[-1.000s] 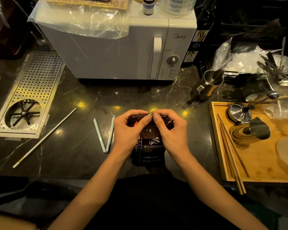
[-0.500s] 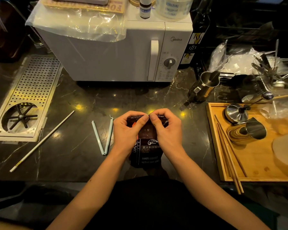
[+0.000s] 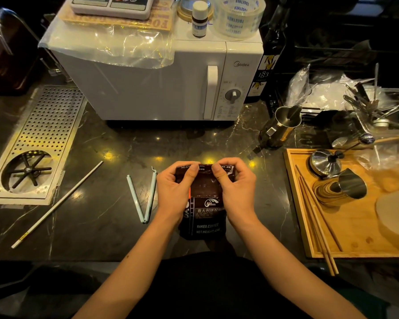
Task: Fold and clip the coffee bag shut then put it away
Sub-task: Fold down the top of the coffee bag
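Forearms reach out from the near edge of the dark marble counter (image 3: 97, 143) and meet over the coffee bag (image 3: 205, 203), which stands just in front of the person with its printed label facing up. Left hand (image 3: 173, 192) and right hand (image 3: 236, 192) each pinch the bag's top edge, thumbs on the near face and fingers curled over the far side, so both are closed on the bag. Compared with a second ago, the thumbs have slid apart from the middle toward the corners, and the top now shows as a flat, straight band with its small print visible; that reads as the fold being pressed and creased along its width rather than just started. By my judgement the fold is close to done and the clipping step comes next. Just beside the left hand, the pale blue clip (image 3: 143, 196) lies open in a V on the counter, untouched and in the same spot as before, so one hand will likely have to let go of the fold to fetch it while the other keeps the crease from springing back. Further left lies a thin white stick (image 3: 58, 203), then the perforated metal drain tray (image 3: 39, 143). To the right sits a wooden tray (image 3: 355, 238) with chopsticks and metal tools. Beyond the bag stands a white microwave (image 3: 171, 84).
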`<state>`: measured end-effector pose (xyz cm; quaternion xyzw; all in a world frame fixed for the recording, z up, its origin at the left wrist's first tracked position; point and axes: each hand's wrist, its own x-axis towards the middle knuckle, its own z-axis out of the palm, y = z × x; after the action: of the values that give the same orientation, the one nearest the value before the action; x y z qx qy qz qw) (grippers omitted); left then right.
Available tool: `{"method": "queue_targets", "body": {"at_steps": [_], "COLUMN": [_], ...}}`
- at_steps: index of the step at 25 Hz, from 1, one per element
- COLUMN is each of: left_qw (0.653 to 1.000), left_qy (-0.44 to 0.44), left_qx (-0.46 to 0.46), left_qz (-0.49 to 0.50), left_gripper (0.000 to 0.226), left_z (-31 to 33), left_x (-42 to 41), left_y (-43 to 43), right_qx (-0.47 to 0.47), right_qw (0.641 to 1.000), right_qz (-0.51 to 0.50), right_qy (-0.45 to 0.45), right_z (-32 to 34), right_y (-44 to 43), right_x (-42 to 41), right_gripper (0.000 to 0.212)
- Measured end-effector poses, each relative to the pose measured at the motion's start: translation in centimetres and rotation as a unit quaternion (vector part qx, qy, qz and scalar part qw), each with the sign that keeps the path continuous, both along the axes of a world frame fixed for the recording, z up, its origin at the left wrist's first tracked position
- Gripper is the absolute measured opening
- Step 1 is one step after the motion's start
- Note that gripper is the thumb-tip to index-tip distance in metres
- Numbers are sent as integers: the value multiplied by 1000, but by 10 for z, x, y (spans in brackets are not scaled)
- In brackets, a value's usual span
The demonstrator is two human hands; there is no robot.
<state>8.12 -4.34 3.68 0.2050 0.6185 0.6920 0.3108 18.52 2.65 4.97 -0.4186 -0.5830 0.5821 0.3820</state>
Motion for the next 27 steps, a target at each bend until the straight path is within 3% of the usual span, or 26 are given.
{"method": "queue_targets", "body": {"at_steps": [4, 11, 20, 27], "left_qw": [1000, 999, 998, 999], "left_qy": [-10, -36, -62, -33], "left_qx": [-5, 13, -6, -21], "left_qz": [4, 21, 22, 22], "left_gripper": [11, 2, 12, 20], "left_z": [-2, -2, -6, -5], "left_x": [-2, -4, -7, -7], "left_y": [4, 5, 11, 12], "right_qx": [-3, -74, -103, -101], "right_qw": [1000, 996, 994, 994], "right_qz": [1, 7, -7, 2], "right_qy": [-15, 39, 47, 38], "right_z": [-2, -3, -6, -9], "right_y": [5, 7, 14, 17], "right_x": [-4, -2, -7, -7], "right_gripper": [20, 10, 12, 20]}}
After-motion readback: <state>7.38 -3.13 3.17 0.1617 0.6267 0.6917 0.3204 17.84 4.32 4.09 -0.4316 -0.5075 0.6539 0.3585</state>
